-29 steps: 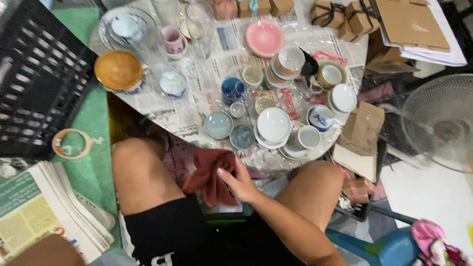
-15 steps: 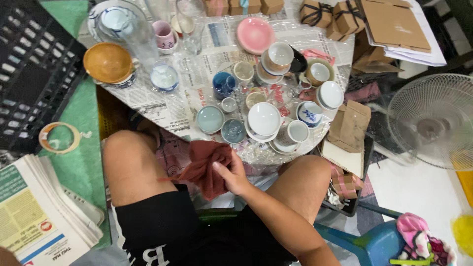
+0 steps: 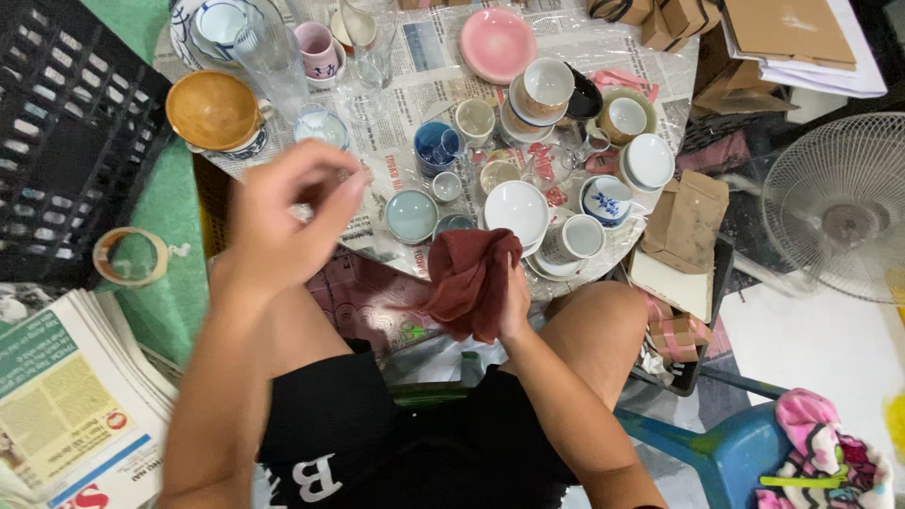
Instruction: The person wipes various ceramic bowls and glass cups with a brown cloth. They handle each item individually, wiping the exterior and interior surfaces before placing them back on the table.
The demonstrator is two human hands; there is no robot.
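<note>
My right hand (image 3: 514, 300) grips a dark red cloth (image 3: 468, 280) above my lap, at the near edge of a low round table (image 3: 415, 90) covered in newspaper. My left hand (image 3: 283, 212) is raised over the table's near left side, fingers curled and apart, holding nothing. It hovers near a small pale blue cup (image 3: 321, 125) and a light blue bowl (image 3: 411, 216). Just beyond the cloth stand a white bowl (image 3: 517, 211) and a white cup (image 3: 577, 238).
Several cups, bowls and glasses crowd the table, with a brown bowl (image 3: 213, 110) and a pink plate (image 3: 497, 42). A black crate (image 3: 66, 132) and tape roll (image 3: 130, 256) lie left, stacked newspapers (image 3: 66, 396) near left, a fan (image 3: 839, 203) right, cardboard boxes (image 3: 782, 38) behind.
My left hand has come up into view over the table's left side. My right hand has lifted the red cloth from my lap toward the table edge.
</note>
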